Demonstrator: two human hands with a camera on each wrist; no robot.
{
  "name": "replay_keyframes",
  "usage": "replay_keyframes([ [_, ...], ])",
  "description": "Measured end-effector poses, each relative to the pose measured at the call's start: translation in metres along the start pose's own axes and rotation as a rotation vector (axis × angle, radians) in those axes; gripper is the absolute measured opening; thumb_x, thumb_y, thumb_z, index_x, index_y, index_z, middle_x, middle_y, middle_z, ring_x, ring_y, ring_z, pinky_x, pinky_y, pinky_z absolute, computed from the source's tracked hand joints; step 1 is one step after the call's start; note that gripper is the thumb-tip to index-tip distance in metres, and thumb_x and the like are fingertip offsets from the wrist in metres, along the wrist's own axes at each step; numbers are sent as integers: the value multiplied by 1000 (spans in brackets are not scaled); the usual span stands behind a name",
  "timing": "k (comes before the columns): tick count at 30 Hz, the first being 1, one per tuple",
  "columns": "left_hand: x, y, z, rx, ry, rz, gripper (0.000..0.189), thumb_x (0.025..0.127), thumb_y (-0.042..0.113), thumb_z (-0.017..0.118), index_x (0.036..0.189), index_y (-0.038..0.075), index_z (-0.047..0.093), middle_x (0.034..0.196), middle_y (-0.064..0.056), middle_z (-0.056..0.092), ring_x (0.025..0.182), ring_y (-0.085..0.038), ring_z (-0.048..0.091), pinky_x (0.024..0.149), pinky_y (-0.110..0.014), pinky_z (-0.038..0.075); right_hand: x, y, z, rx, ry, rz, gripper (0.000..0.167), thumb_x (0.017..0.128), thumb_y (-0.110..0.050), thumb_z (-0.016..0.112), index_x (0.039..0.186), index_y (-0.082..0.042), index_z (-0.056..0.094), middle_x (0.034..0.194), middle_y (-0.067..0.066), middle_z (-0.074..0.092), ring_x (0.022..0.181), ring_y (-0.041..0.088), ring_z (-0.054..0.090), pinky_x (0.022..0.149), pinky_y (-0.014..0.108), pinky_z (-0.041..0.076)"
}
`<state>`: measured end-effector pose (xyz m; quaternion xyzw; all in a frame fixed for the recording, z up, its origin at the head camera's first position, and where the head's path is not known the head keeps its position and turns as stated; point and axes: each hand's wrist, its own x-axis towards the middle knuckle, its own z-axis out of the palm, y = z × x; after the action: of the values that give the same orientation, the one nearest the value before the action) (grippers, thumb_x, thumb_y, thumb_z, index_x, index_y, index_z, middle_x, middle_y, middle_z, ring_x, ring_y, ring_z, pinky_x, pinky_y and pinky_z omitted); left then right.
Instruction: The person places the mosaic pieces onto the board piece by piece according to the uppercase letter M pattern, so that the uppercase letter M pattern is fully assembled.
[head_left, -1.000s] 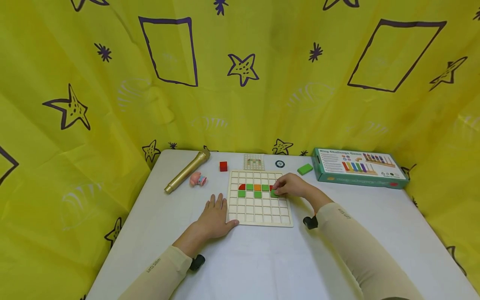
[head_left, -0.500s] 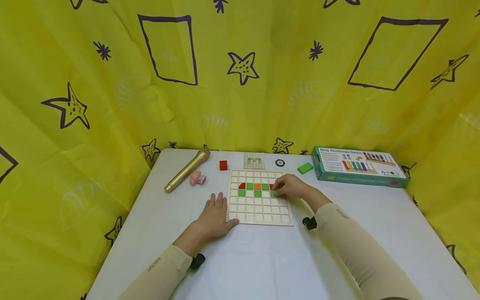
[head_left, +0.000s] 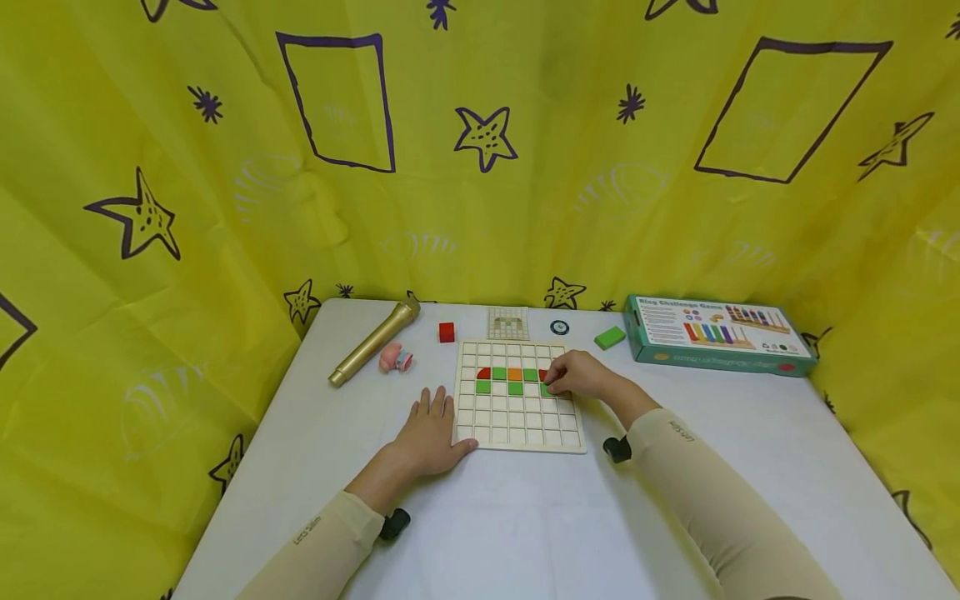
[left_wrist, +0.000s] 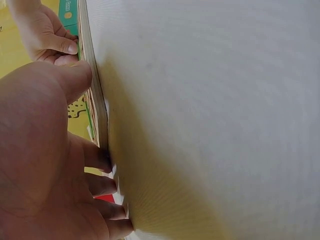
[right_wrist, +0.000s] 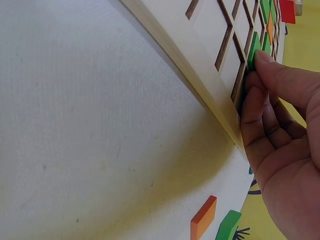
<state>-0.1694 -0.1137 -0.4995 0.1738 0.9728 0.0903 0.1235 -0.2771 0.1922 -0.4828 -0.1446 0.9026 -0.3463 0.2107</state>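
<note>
A pale wooden grid board [head_left: 517, 425] lies mid-table. Red, green and orange tiles form a row across its upper part, including an orange tile [head_left: 515, 374] in the middle. My right hand [head_left: 588, 375] pinches a green square tile [right_wrist: 253, 52] between thumb and fingers, over the cells at the board's right side. In the head view those fingers partly cover this tile and a red one [head_left: 542, 376] behind it. My left hand [head_left: 426, 442] lies with fingers spread beside the board's left edge, its thumb at the near left corner. A small pattern card [head_left: 507, 323] lies behind the board.
Left of the board lie a gold microphone [head_left: 375, 343], a pink toy figure [head_left: 395, 358] and a red block [head_left: 447, 332]. Toward the right are a round dark disc [head_left: 559, 327], a green block [head_left: 610, 337] and a game box [head_left: 720, 333]. Yellow curtains surround the table.
My right hand stays at the same cell with the green tile, its wrist shifting slightly to the left. The left hand has not moved.
</note>
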Motion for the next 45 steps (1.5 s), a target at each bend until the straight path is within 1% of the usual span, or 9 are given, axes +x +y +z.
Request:
replay_keyframes([
  [7,1,-1,1,1,5,3,94,98,63,49,153,-10,28,162,-28,19,149,-49,12,119,-56,19,-2,-1,1,-1,11,2,6,88,-8,77,89,-3,74,84,2,68,68,14,55,63,26,48],
  [10,0,0,1,4,4,3,94,98,63,49,153,-11,28,162,-28,19,149,-49,12,118,-56,19,-1,1,1,-1,12,7,5,89,-9,77,89,-5,74,86,2,68,71,15,55,64,27,48],
  [17,-1,2,2,6,1,-3,94,98,62,49,153,-10,27,162,-27,19,149,-48,11,119,-56,19,-4,1,1,12,11,38,4,91,-10,75,93,-7,74,97,5,67,82,18,57,70,28,50],
  [22,0,2,4,-3,0,3,94,98,63,49,154,-10,27,162,-27,18,149,-48,11,119,-56,18,-8,6,-4,23,18,33,4,92,-13,75,95,-11,75,100,4,66,90,21,55,76,29,49],
  [29,2,1,5,6,0,7,94,98,63,48,154,-10,27,162,-27,18,149,-48,11,119,-56,18,-18,13,-16,23,58,46,7,92,-14,75,96,-9,74,94,4,68,85,21,57,74,30,50],
  [32,2,0,5,7,0,6,94,98,63,48,154,-10,27,163,-27,18,149,-48,10,119,-56,18,-22,15,-21,6,83,46,9,92,-16,75,97,-8,75,94,4,68,84,21,57,73,30,50],
  [37,2,0,4,-3,2,0,94,98,62,50,154,-10,27,163,-27,18,149,-48,11,119,-56,18,-26,23,-29,-15,108,64,10,92,-18,74,98,-9,75,91,5,66,80,22,55,67,31,48],
  [41,1,0,4,-2,5,-3,94,98,62,50,154,-10,27,162,-27,19,149,-48,11,119,-55,18,-29,31,-35,-25,108,49,9,93,-16,73,99,-9,75,87,5,65,75,22,56,65,32,49],
  [45,1,0,3,-3,8,-2,93,98,61,50,153,-10,27,162,-27,20,149,-48,12,119,-55,19,-33,38,-38,-12,94,43,11,94,-14,72,101,-6,74,86,4,66,76,22,57,68,32,50],
])
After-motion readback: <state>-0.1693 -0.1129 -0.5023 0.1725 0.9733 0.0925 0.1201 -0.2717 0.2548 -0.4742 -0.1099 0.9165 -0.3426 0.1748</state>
